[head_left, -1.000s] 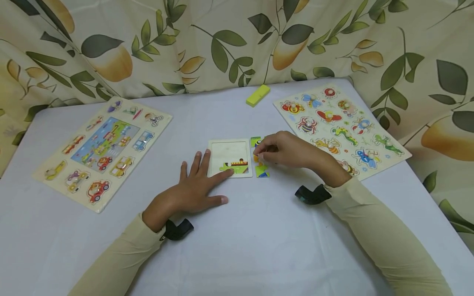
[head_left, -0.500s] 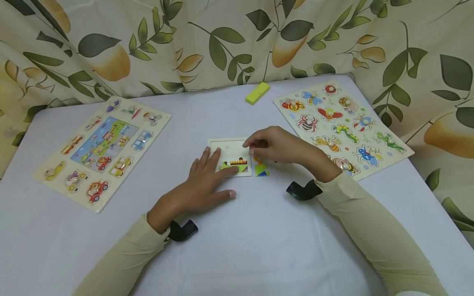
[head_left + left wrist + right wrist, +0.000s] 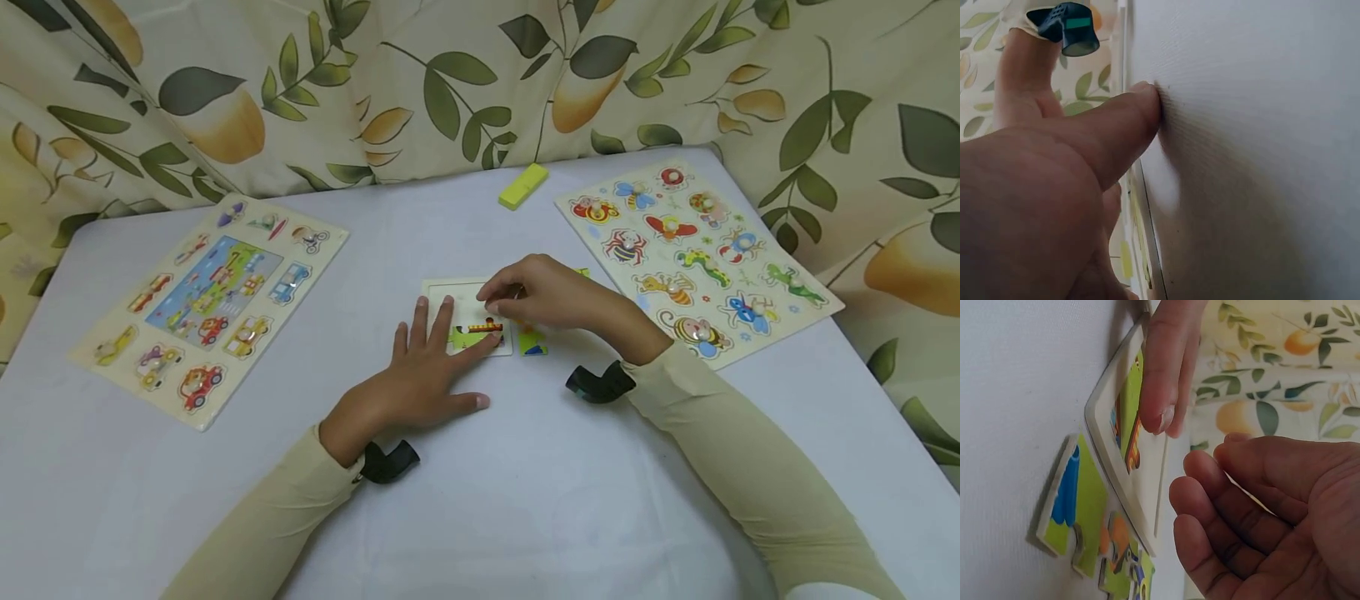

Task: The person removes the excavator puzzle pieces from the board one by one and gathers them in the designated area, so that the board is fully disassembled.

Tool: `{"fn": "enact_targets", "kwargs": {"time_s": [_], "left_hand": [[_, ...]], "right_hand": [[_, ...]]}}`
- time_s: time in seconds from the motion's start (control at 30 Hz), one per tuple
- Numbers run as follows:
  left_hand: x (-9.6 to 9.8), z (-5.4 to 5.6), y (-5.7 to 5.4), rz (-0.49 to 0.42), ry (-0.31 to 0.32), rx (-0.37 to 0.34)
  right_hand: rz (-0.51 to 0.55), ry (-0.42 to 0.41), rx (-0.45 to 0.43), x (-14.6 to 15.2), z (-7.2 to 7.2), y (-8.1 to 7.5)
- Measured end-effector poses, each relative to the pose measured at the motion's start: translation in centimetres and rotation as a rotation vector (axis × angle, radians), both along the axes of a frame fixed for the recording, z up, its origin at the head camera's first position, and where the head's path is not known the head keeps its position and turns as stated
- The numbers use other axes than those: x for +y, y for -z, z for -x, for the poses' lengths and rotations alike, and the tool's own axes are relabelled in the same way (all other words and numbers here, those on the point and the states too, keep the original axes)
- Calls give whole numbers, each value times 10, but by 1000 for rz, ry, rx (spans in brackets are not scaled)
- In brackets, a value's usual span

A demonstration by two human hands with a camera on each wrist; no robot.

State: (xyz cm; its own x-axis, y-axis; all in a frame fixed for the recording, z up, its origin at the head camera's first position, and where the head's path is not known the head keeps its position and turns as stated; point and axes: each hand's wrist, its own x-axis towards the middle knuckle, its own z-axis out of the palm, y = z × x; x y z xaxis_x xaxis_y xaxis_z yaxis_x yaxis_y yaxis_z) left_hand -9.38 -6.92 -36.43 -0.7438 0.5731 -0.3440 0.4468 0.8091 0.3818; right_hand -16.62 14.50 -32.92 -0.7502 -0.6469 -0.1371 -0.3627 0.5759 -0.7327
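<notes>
A small framed puzzle tray (image 3: 442, 289) lies mid-table, with joined green pieces (image 3: 462, 339) showing a red and yellow train-like picture in its lower part. My left hand (image 3: 420, 383) is spread flat, its index fingertip pressing those pieces and its thumb touching the tablecloth. Over the tray's upper right, my right hand (image 3: 543, 292) pinches thumb and index together. A green sliver (image 3: 1200, 445) of a puzzle piece shows at the fingertips in the right wrist view; the rest is hidden. Right of the tray lies a green-and-blue piece (image 3: 1088, 506), beside an orange-patterned piece (image 3: 1119, 537).
A vehicle peg board (image 3: 171, 398) lies at the left and an insect peg board (image 3: 787, 321) at the right. Near the back edge is a yellow-green block (image 3: 523, 185). A bit of another green piece (image 3: 583, 272) shows behind my right hand. Leaf-patterned cloth hangs behind.
My right hand has moved left from the loose pieces to above the tray, still pinching. My left hand has slid slightly right, its index finger further along the joined pieces.
</notes>
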Motion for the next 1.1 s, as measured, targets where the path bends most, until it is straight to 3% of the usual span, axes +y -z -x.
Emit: {"fn": "enact_targets", "kwargs": {"time_s": [0.37,1.1], "left_hand": [[-1,1,0,31,35,-12],[-1,0,1,48,13,-24]], "right_hand": [[-19,-9,-29,-15,2,7],[-80,-50,-69,-29,0,13]]}}
